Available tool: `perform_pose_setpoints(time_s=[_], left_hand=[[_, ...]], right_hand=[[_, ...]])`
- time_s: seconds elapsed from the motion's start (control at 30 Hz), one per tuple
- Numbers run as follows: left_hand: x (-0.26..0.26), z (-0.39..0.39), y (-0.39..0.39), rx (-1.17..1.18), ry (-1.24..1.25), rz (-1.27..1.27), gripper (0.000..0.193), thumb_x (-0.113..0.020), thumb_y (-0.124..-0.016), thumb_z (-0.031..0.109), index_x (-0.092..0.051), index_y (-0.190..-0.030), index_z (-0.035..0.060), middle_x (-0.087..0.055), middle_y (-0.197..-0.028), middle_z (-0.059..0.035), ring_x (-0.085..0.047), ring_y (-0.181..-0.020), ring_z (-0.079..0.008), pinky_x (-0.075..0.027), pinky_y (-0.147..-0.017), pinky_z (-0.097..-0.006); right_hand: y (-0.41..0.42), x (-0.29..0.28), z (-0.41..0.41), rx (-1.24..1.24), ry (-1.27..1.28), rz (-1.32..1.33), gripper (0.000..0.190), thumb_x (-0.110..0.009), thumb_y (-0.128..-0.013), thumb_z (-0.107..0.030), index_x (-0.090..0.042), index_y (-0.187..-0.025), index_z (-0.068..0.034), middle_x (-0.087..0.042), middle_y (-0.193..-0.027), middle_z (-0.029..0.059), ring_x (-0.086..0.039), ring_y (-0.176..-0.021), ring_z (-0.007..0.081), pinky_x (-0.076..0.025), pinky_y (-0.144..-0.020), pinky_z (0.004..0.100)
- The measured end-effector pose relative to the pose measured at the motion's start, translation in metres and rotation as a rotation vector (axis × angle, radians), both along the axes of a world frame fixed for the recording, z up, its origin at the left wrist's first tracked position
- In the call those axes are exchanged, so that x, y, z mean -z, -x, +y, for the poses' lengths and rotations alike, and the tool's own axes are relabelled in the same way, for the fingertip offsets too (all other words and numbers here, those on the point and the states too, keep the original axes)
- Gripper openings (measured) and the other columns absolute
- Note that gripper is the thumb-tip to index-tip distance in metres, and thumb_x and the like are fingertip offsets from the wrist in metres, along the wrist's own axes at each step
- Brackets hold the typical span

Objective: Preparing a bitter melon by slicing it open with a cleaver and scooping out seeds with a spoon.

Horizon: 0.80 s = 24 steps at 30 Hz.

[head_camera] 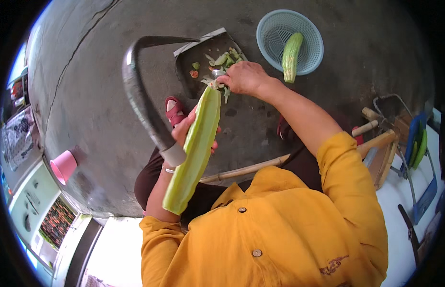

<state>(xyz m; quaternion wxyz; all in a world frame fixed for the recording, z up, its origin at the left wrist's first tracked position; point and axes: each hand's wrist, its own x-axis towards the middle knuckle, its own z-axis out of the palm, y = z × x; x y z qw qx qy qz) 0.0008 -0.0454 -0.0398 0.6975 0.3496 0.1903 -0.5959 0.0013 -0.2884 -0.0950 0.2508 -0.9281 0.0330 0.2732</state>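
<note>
My left hand [184,131] grips a long, halved pale-green gourd [193,154] from beneath, its hollowed inner side facing up. A metal spoon [216,73] is in my right hand [245,77], at the far end of the gourd, where whitish pulp [212,83] clings. Most of the spoon's handle is hidden in my fist. Below that end lies a dark dustpan [188,80] with green peel, pulp and reddish bits [194,74] in it. A whole ridged gourd [292,53] rests in a light-blue plastic basket [267,43], one end over the rim.
The dustpan's curved metal handle [139,86] rises close to my left forearm. A pink bucket [63,166] lies tipped on the concrete floor [100,118] at left. Bamboo-framed seating [382,147] and a blue-seated metal-framed chair [421,201] stand at right.
</note>
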Motion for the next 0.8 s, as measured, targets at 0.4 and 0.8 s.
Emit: perform_pose_setpoints(time_s=[0.4, 0.8], left_hand=[[-0.006, -0.004, 0.005, -0.046, 0.404, 0.051, 0.053, -0.030, -0.099, 0.040, -0.047, -0.128, -0.0008, -0.060, -0.104, -0.0306, -0.063, -0.067, -0.0293, -0.051, -0.051, -0.0319], [-0.005, -0.004, 0.011, -0.163, 0.274, 0.249, 0.060, -0.041, -0.093, 0.046, -0.049, -0.129, -0.0019, -0.060, -0.103, -0.0318, -0.067, -0.071, -0.0381, -0.058, -0.059, -0.0407]], right_hand=[[0.027, -0.081, 0.002, 0.628, -1.056, 0.161, 0.030, -0.069, -0.083, -0.028, -0.064, -0.091, 0.000, -0.058, -0.068, 0.0011, -0.049, -0.051, 0.0060, -0.039, -0.043, 0.0217], [0.019, -0.069, -0.004, 0.214, -0.525, -0.397, 0.025, -0.065, -0.084, -0.017, -0.061, -0.079, 0.007, -0.056, -0.060, 0.0031, -0.052, -0.059, 0.0085, -0.043, -0.054, 0.0294]])
